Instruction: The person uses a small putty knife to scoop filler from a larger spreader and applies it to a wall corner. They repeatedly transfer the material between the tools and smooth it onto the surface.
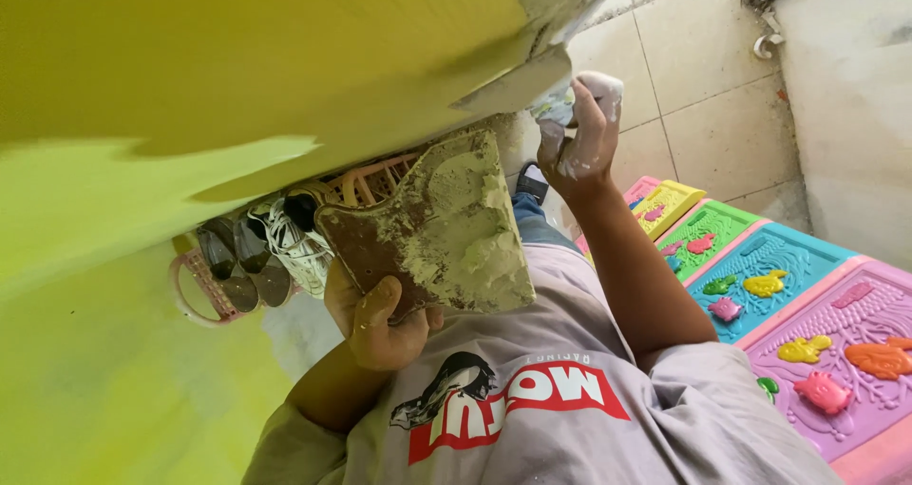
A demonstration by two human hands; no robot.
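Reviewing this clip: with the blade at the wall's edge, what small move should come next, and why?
Probably draw the right hand's putty knife along the yellow wall; its blade lies flat against grey filler at the edge. The left hand holds a loaded board ready.

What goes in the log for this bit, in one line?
left hand: holds putty board | right hand: holds scraper against yellow wall | shoes below

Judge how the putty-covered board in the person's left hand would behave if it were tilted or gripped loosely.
The plaster board looks stiff and flat, so it likely won't flex. The wet putty heaped on it may slide off if tipped. The left hand pinches one smeared corner, so it probably feels slippery and top-heavy.
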